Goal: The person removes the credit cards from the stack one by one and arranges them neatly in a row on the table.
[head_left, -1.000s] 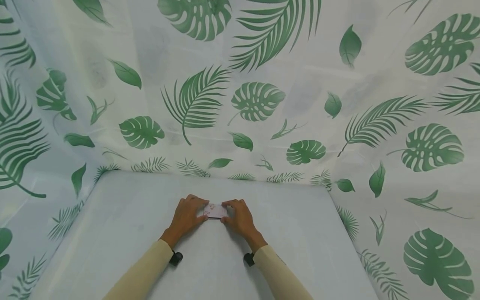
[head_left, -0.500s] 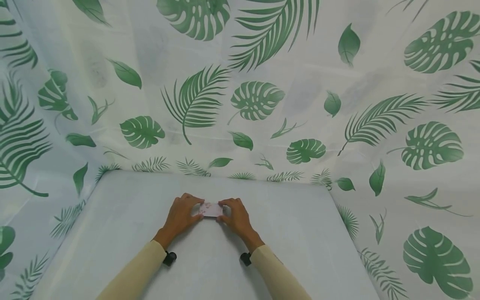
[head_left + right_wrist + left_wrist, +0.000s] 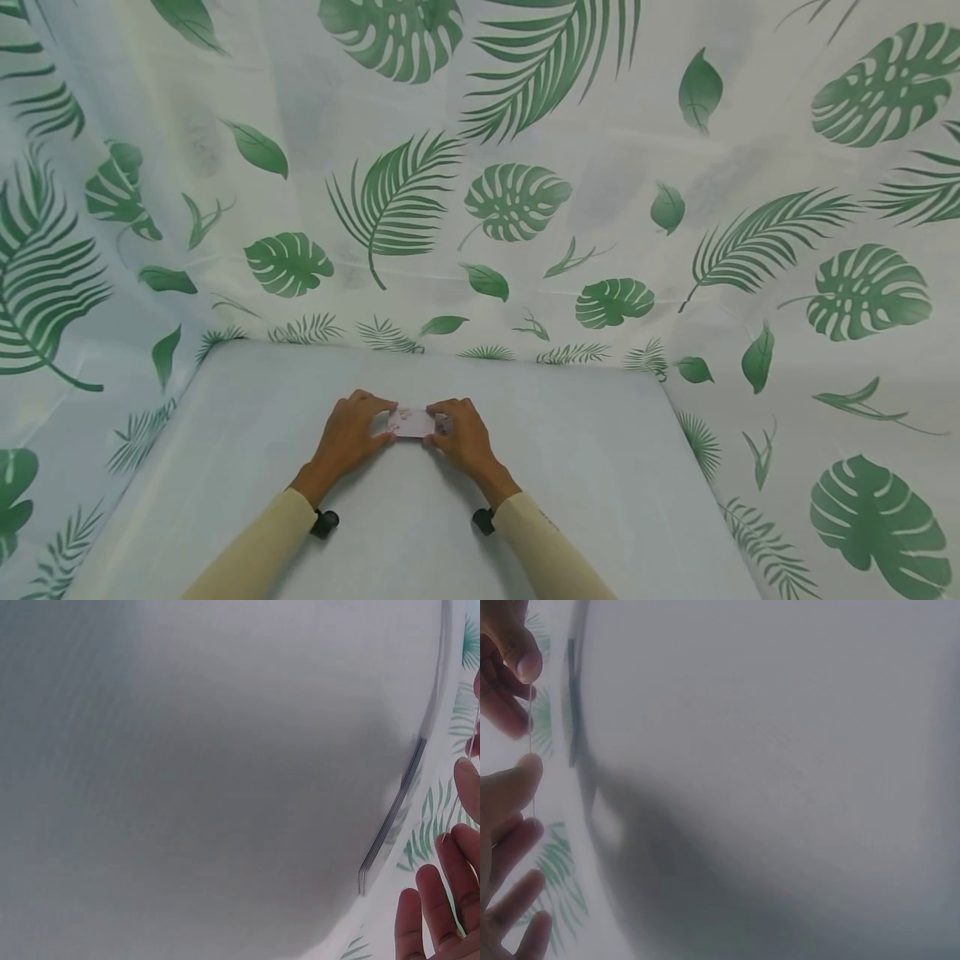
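A thin white card with pink markings is stretched between my two hands above the table. My left hand pinches its left edge between thumb and fingers. On the right edge, my right hand does the same. Both wrist views show the card edge-on as a fine line, apart from the tabletop. Below it lies a flat stack of thin dark-edged pieces, seen from the side. In the head view a small part of that stack shows right of the card; the rest is hidden.
The white tabletop spreads around the hands. White sheets printed with green leaves rise behind it and along both sides. Black wrist cameras sit at the cuffs of the pale yellow sleeves.
Both hands have moved a little to the left, carrying the card with them. Part of the stack beneath has come into sight at the card's right edge.
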`<state>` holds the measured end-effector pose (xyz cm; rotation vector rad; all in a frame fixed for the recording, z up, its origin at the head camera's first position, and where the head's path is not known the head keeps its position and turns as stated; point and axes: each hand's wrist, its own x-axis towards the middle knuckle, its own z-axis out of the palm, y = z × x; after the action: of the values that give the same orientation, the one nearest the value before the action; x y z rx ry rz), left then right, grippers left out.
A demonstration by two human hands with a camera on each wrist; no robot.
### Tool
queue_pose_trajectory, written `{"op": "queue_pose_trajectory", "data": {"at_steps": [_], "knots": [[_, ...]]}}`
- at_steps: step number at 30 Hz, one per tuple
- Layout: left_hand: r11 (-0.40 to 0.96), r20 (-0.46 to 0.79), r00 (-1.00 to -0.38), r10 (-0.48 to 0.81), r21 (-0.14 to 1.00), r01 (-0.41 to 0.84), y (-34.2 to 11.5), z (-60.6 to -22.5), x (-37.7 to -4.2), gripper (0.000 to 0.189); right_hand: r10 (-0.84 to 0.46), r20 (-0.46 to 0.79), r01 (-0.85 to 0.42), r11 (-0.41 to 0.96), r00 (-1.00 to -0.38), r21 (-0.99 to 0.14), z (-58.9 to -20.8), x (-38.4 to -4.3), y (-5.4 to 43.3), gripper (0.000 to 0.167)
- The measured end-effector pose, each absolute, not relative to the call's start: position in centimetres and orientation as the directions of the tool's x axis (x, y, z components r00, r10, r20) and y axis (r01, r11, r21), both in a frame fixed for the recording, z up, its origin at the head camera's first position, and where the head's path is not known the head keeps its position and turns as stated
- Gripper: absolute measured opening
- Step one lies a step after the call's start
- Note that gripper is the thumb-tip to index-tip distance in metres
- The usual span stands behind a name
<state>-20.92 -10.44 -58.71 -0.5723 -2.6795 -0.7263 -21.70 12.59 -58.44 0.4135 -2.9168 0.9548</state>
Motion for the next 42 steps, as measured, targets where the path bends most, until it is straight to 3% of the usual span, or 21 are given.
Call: {"op": "queue_pose_trajectory", "data": {"at_steps": [42], "knots": [[0.833, 0.348, -0.901, 0.258, 0.393, 0.390, -16.0, -58.1, -18.0, 0.050, -0.295, 0.145, -0.318, 0.708, -0.944, -0.630, -58.8, -20.0, 7.3, 0.048]]}}
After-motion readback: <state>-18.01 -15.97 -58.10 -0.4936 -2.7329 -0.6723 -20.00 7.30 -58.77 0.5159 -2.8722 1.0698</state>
